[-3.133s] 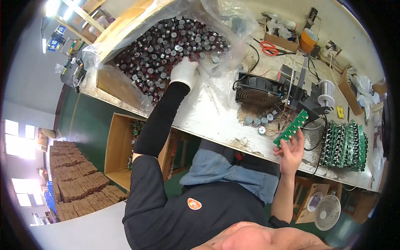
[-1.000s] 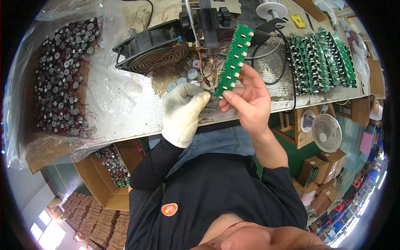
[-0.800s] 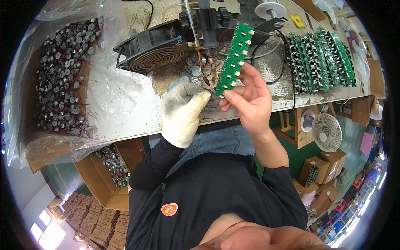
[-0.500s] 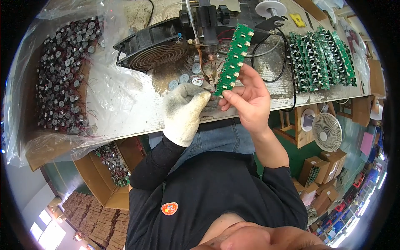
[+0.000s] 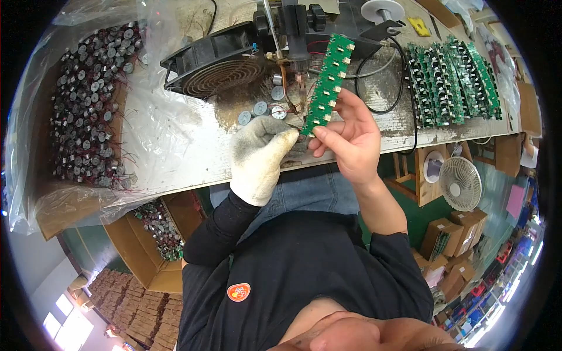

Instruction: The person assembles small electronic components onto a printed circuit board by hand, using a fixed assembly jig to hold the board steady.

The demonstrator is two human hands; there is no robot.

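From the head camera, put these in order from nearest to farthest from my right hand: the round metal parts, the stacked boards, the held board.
Nearest to your right hand first:
1. Held board: touching, in its fingers.
2. Stacked boards: to its right, on the table.
3. Round metal parts: far left, past the gloved left hand.

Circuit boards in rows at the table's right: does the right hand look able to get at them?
Probably yes: only cables seem to lie between, though the right hand holds another green circuit board.
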